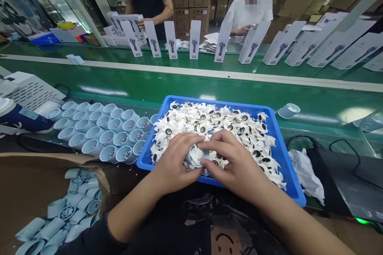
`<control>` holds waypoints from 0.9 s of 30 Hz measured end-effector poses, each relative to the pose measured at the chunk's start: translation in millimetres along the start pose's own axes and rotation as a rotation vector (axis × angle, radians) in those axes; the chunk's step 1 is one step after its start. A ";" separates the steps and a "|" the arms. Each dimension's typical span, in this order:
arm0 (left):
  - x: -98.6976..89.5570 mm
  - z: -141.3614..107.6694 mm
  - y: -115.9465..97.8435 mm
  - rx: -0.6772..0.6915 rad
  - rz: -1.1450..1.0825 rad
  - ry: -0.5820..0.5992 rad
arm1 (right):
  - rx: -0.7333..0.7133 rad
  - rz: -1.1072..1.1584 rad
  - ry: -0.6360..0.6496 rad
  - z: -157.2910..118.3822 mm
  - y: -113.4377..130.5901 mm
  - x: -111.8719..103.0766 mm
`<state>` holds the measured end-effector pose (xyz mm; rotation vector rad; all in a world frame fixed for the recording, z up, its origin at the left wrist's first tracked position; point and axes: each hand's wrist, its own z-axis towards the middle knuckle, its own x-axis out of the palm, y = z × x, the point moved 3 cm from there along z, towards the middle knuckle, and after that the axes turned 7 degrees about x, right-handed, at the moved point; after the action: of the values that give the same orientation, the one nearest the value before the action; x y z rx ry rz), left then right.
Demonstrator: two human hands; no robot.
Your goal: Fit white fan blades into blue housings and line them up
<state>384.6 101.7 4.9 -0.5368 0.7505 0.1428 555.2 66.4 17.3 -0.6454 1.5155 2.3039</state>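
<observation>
My left hand (176,159) is wrapped round a light-blue plastic cup-shaped housing (188,158), held over the near edge of a blue tray (289,163). A white fan wheel (196,155) with curved blades sits at the housing's mouth. From the other side, the thumb and fingers of my right hand (235,163) close on the fan wheel; its exact seating is partly hidden by my fingers. Loose white fan wheels (218,115) with dark hubs fill the tray beneath both hands.
Rows of light-blue housings (97,131) stand left of the tray; more lie in a cardboard box (50,163) below. A single housing (289,110) rests on the green conveyor (119,75). White printed boxes (195,40) stand beyond it, with two people (149,0) behind.
</observation>
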 end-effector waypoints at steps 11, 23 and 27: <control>3.2 -1.7 -25.8 0.142 0.204 -0.218 | 0.213 0.600 0.237 -5.9 5.1 29.4; -3.6 -2.5 -26.9 0.152 0.192 -0.156 | 0.331 0.764 0.326 -22.6 -8.2 22.5; -44.1 20.8 31.2 -0.006 0.327 -0.207 | 0.363 0.554 0.233 -46.7 -22.1 -1.4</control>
<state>355.4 141.9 34.7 -0.3943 0.6309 0.4970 576.4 32.1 -15.1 -0.4420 2.4019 2.2629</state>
